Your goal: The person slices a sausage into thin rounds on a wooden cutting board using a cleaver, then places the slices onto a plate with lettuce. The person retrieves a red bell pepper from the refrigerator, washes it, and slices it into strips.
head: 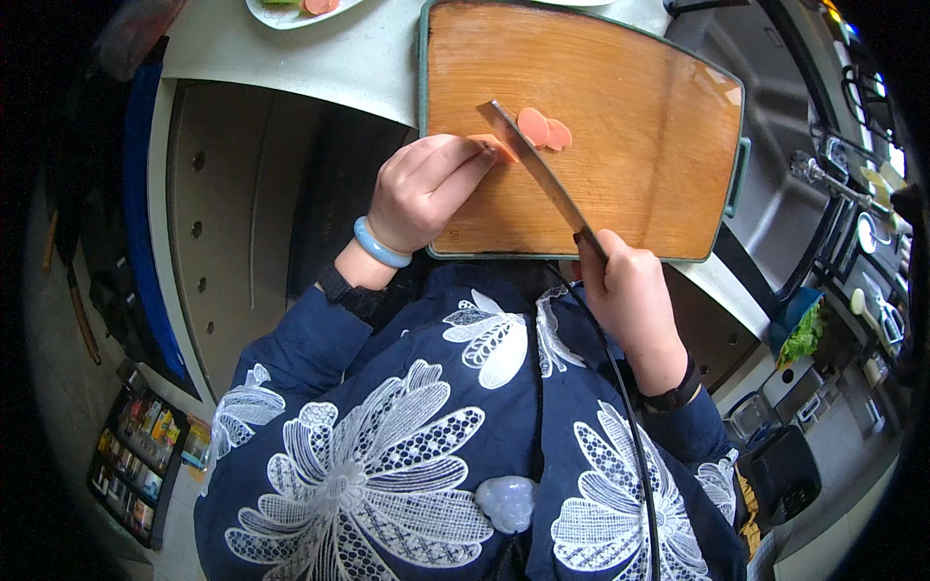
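Observation:
On a wooden cutting board [617, 94] with a green rim, my left hand [429, 185] grips a piece of pink-orange sausage [488, 143] near the board's left side. My right hand [628, 290] is closed round the handle of a knife [545, 176] with a broad blade. The blade slants up and to the left, its edge region beside the cut end of the sausage. Just right of the blade, thin round slices [533, 127] lie overlapping flat on the board. My left fingers partly hide the sausage.
A white plate [301, 20] with pink slices and something green stands on the pale counter [290, 65] at the upper left. A metal sink [770, 123] with a faucet [806, 168] lies to the right. A blue container [790, 319] holds leafy greens [803, 335] at the lower right.

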`<control>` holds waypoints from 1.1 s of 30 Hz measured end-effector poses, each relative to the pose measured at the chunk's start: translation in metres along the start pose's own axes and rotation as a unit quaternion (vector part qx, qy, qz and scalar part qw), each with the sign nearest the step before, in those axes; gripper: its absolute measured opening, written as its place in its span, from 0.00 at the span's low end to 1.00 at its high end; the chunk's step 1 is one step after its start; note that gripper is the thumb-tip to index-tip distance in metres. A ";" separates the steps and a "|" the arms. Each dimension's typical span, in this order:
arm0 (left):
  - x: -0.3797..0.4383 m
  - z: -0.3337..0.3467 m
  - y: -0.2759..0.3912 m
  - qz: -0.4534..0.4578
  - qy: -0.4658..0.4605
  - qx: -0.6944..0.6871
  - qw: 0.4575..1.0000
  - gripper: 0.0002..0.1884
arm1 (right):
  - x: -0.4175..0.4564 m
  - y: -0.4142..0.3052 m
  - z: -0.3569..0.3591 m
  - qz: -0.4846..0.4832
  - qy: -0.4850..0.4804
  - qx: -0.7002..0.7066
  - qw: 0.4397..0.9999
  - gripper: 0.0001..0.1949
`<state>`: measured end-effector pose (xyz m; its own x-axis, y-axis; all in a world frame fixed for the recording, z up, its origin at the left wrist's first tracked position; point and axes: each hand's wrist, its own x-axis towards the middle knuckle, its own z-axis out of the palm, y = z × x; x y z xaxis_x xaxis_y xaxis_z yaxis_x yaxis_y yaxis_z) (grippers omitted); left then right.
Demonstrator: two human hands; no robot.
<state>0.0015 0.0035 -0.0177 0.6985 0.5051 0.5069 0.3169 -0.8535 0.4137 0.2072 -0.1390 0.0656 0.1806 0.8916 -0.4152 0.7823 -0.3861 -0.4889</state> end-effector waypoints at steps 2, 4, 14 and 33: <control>0.000 0.000 -0.001 0.001 0.005 0.002 1.000 0.12 | -0.001 -0.001 0.001 -0.001 -0.004 -0.004 1.000 0.13; 0.000 0.000 -0.002 0.007 0.003 0.012 1.000 0.11 | -0.001 -0.002 0.002 -0.004 -0.007 -0.019 1.000 0.13; 0.003 -0.002 0.000 0.017 0.003 0.017 1.000 0.12 | 0.001 -0.002 0.001 0.023 -0.021 -0.024 0.999 0.11; 0.001 -0.001 -0.001 0.012 -0.001 0.011 1.000 0.13 | -0.001 -0.006 -0.002 0.010 -0.019 -0.017 1.000 0.11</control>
<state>0.0012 0.0048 -0.0172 0.7070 0.4849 0.5148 0.3149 -0.8676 0.3848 0.2035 -0.1370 0.0708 0.1731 0.8741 -0.4538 0.7986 -0.3942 -0.4547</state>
